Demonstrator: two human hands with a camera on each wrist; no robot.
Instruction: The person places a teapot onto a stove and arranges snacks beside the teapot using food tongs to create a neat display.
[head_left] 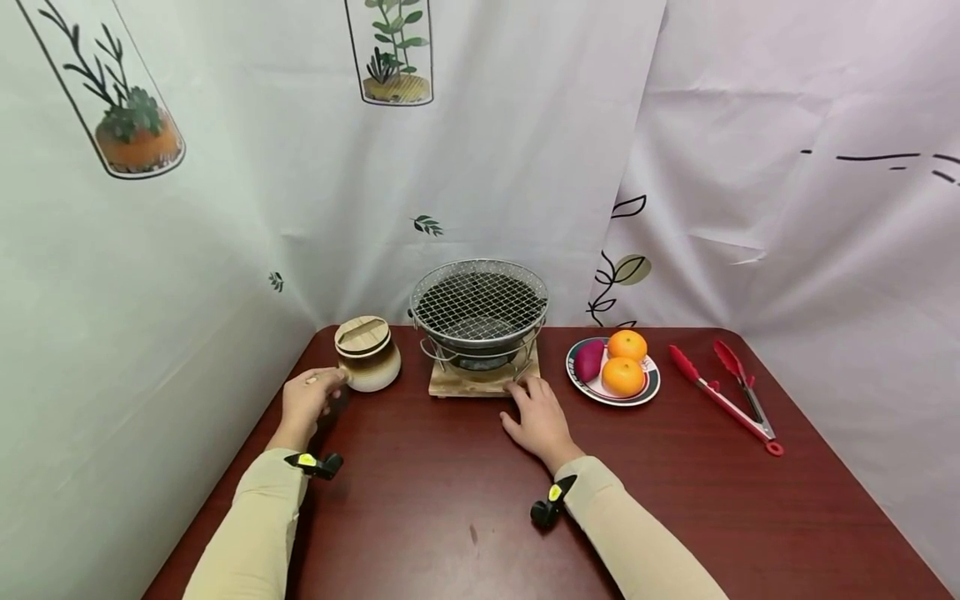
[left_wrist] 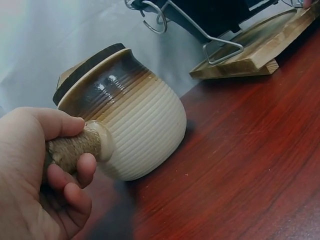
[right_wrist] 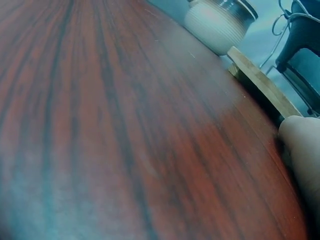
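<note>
My left hand [head_left: 306, 404] grips the twine-wrapped side handle [left_wrist: 75, 150] of a ribbed ceramic pot [left_wrist: 145, 125], brown above and cream below. Its wooden lid [head_left: 362, 335] is on, and the pot stands at the table's back left. Right of it, a round charcoal grill [head_left: 480, 304] with a wire mesh top sits in a wire stand on a wooden board [head_left: 468, 385]. With relaxed fingers, my right hand [head_left: 538, 419] touches the board's front right edge. In the right wrist view only part of that hand shows, at the right border.
Right of the grill, a patterned plate [head_left: 632, 401] holds two oranges [head_left: 623, 377] and a purple oval item [head_left: 589, 361]. Red-tipped tongs [head_left: 731, 406] lie spread at the far right. White printed cloth [head_left: 510, 167] hangs behind and beside the dark red table [head_left: 420, 500].
</note>
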